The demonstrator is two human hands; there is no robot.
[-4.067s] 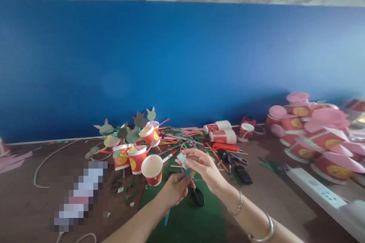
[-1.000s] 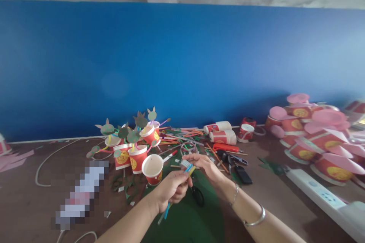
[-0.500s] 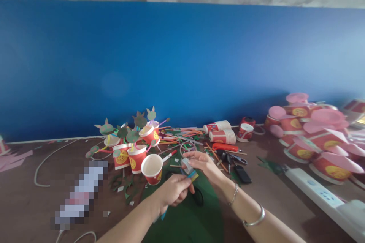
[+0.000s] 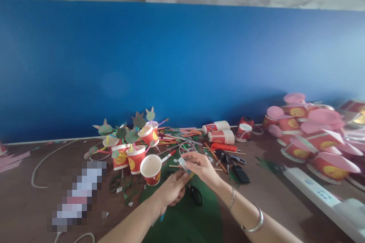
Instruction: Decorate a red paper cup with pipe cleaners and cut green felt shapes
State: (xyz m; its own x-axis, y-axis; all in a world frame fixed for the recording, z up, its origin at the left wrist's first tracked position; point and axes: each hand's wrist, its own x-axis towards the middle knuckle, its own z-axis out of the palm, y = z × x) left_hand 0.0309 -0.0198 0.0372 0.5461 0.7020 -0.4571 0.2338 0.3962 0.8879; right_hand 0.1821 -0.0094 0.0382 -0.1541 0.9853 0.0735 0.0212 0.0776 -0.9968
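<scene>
My left hand (image 4: 173,190) is closed around narrow blue and yellow strips; a blue end (image 4: 162,217) pokes out below the fist, and most of their length is hidden. Fingers of my right hand (image 4: 201,168) grip a small roll of clear tape (image 4: 181,162), held close against the left thumb at the strips' upper end. Beneath both hands lies a dark green sheet (image 4: 182,226), with black scissor handles (image 4: 196,196) on it. An open paper cup (image 4: 151,169) stands just left of the hands.
Red cups with green animal-head cutouts (image 4: 131,136) stand left. Coloured sticks (image 4: 173,136), stacked cups (image 4: 222,136), an orange-red tool (image 4: 224,147) and a black case (image 4: 241,174) lie beyond. Pink-trimmed cups (image 4: 327,167) and a white power strip (image 4: 310,188) occupy the right.
My right hand has moved slightly left with the tape roll, closer to my left hand. The strips' upper ends are now mostly covered by fingers.
</scene>
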